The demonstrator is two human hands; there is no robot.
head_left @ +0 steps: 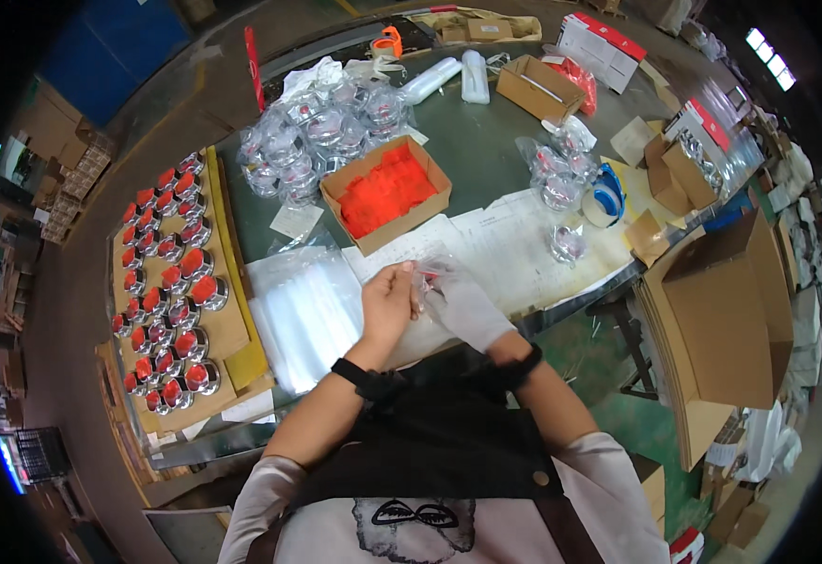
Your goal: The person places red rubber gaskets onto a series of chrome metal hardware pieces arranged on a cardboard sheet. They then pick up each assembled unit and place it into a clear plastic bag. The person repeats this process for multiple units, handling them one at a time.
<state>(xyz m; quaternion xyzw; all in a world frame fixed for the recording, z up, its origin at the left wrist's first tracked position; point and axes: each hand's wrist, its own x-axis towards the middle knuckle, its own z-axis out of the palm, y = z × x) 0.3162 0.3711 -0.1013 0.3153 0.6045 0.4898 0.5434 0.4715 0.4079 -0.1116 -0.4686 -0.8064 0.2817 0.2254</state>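
Over the near edge of the workbench, my two hands meet around a small clear plastic bag (441, 265) with a bit of red showing in it. My bare left hand (387, 303) pinches at the bag's left side, fingers closed. On the other side, my right hand (470, 308), in a white glove, grips the bag with its fingers curled. What else the bag holds is hidden by the fingers. Just left of my hands lies a stack of flat clear bags (305, 315). Beyond them stands an open cardboard box (409, 224) full of red pieces (387, 191).
Rows of shiny metal parts with red tops (185, 310) stand on a cardboard-covered board at left. Bagged metal parts (321, 132) are heaped at the back. Right of my hands are one bagged part (567, 244), a smaller heap (559, 174), a tape roll (605, 199) and a large carton (726, 315).
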